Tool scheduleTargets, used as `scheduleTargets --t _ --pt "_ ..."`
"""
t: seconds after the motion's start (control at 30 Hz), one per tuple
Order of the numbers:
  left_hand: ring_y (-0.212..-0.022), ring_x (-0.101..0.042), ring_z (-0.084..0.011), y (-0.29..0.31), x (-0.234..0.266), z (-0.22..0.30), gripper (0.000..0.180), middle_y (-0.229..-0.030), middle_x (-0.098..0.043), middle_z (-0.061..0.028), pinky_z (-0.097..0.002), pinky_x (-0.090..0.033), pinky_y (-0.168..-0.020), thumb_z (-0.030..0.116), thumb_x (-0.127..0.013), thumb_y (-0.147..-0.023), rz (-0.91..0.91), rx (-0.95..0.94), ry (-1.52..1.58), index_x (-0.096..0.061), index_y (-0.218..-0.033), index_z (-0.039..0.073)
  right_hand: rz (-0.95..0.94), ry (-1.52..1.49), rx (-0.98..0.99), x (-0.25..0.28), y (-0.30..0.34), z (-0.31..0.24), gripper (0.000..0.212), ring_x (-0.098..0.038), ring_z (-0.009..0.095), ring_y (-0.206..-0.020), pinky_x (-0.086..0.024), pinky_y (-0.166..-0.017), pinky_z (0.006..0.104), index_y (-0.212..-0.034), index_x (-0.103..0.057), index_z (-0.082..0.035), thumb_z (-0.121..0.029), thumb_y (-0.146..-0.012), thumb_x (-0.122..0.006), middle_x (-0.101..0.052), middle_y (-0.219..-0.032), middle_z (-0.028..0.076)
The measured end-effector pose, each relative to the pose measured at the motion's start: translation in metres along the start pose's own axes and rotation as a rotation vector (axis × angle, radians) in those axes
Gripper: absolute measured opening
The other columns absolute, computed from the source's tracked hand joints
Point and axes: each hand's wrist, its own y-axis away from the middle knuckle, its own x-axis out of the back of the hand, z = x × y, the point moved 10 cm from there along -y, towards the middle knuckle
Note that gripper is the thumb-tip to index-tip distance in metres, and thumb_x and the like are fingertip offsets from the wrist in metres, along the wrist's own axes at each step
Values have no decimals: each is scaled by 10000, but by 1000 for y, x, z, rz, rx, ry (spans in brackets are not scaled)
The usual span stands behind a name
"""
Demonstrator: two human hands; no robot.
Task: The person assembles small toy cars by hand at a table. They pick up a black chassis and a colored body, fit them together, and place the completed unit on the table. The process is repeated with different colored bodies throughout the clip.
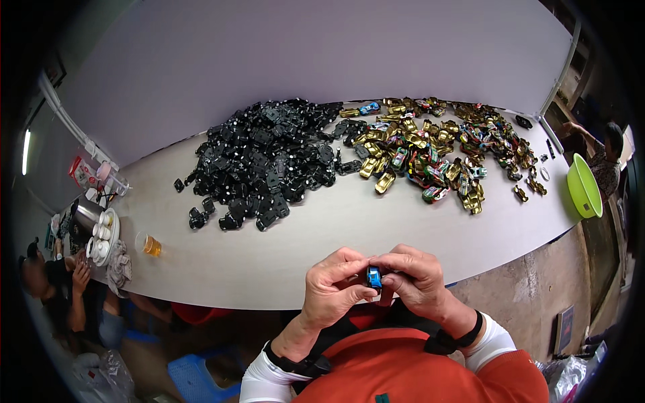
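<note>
A small blue toy car (374, 276) is pinched between both my hands, just over the near edge of the table. My left hand (336, 282) grips its left side with thumb and forefinger. On the other side, the fingers and thumb of my right hand (415, 279) close on it, hiding much of its body. Farther off, a big heap of black toy car bases (262, 154) covers the middle of the table. To its right spreads a pile of gold and multicoloured toy car bodies (430, 151).
A lime-green basin (584, 187) sits at the table's right end. On the left are a plastic cup of amber drink (149, 244), a crumpled cloth (119, 267) and a tray of white cups (102, 252). People sit at both sides; a blue stool (196, 379) stands below.
</note>
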Motion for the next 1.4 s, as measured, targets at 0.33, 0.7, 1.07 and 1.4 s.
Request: scheduleTargets --t 0.33,0.7,1.07,1.4 --pt "-762 -614 -144 -4 -16 22 364 -964 -574 -90 -225 -550 -645 -40 -706 -711 -102 -107 -217 -616 -1063 -19 -19 -465 -435 -9 14 39 407 -605 142 -582 -515 -495 232 -1067 -441 9 -205 -813 -676 -513 -908 87" --pt "-718 -580 -110 -8 -18 19 433 -845 -577 -46 -213 -507 -579 66 -779 -657 -57 -41 -292 -619 -1053 -1 -79 -443 -533 -8 6 48 441 -552 68 -533 -434 -406 184 -1021 -453 -7 -190 -746 -744 -526 -878 59" --pt "-448 -469 -67 18 47 -82 153 -645 -524 -9 -175 -343 -322 163 -651 -830 565 424 520 -559 -877 50 145 -354 -402 -1 6 78 203 -445 63 -501 -362 -433 204 -930 -585 -2 -122 -792 -674 -523 -745 11" --pt "-501 -533 -121 7 23 -63 160 -754 -566 -63 -208 -425 -370 79 -631 -832 279 198 150 -536 -938 6 220 141 -52 10 1 49 171 -542 136 -556 -426 -487 261 -858 -606 16 5 -701 -673 -568 -715 76"
